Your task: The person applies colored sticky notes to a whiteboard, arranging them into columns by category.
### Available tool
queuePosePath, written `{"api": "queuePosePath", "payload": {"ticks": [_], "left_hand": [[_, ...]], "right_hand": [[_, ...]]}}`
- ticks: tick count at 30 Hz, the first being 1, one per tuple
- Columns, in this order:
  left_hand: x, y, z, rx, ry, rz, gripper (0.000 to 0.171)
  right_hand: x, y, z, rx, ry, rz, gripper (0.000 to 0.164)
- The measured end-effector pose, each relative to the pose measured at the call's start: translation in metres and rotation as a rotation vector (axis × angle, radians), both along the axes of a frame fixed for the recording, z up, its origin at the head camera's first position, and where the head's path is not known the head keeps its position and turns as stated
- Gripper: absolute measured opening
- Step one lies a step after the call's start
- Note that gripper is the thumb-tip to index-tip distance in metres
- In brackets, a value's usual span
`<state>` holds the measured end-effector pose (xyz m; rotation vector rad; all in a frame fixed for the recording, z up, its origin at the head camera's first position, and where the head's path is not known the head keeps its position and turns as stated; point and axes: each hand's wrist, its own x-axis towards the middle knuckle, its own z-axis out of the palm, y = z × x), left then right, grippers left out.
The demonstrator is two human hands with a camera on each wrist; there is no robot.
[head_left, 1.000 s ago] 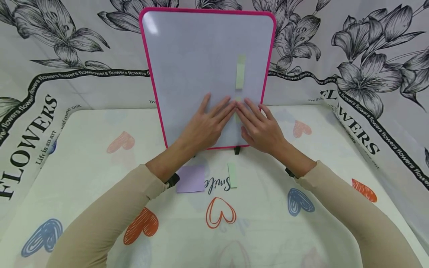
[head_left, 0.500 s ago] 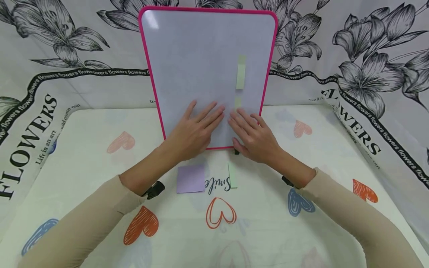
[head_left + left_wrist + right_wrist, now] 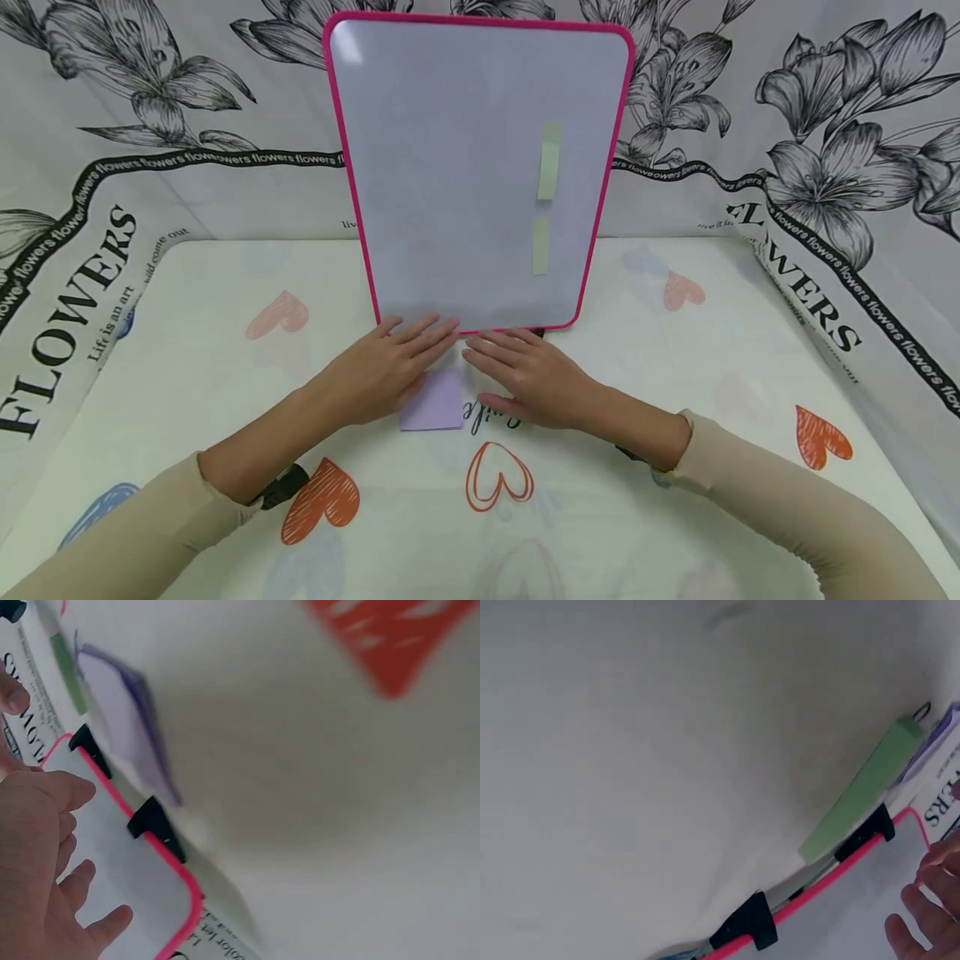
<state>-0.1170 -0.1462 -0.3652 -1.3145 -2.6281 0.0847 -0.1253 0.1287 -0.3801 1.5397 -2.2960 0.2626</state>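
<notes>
Backdrop: white fabric sheet (image 3: 255, 196) printed with black line-art lilies and a black ribbon reading "flowers", big FLOWERS lettering down both sides. Surface (image 3: 600, 533) is covered in white, printed with hearts: red-orange solid ones (image 3: 322, 502), a red outlined one (image 3: 500, 477), pale pink and blue ones. Black "Smile" script (image 3: 480, 412) reads upside down, partly covered by the right hand (image 3: 536, 379).

Pink-framed white rectangular whiteboard (image 3: 465, 167) stands at the rear of the surface, rounded corners, glare spot top left, lower edge in black feet (image 3: 157, 825). Two pale green narrow paper strips on its right half, one above the other, gap between: upper strip (image 3: 549, 162) longer, two-toned, darker at the top; lower strip (image 3: 540, 246) one even tone.

Purple square paper pad (image 3: 435, 404) lies in front of the board, upper part behind the left hand (image 3: 390, 375) in the head view. Green narrow paper pad (image 3: 866, 787) lies near it, hidden in the head view.

Both hands at the board's lower edge. Left fingers spread, right fingers extended, close together, thumb apart; neither pinching anything. Can't tell if fingertips touch the frame.
</notes>
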Motion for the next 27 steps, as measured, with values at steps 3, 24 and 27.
{"api": "queuePosePath", "payload": {"ticks": [3, 24, 27], "left_hand": [[0.007, -0.01, -0.009, 0.019, -0.031, -0.012, 0.059], [0.026, -0.05, -0.029, -0.011, -0.049, -0.052, 0.056], [0.025, -0.05, -0.032, -0.014, -0.044, -0.055, 0.055]], "right_hand": [[0.008, -0.004, -0.006, 0.022, -0.085, 0.012, 0.055], [0.021, -0.023, -0.015, 0.166, -0.014, -0.017, 0.041], [0.021, -0.025, -0.015, 0.192, -0.016, -0.03, 0.042]]}}
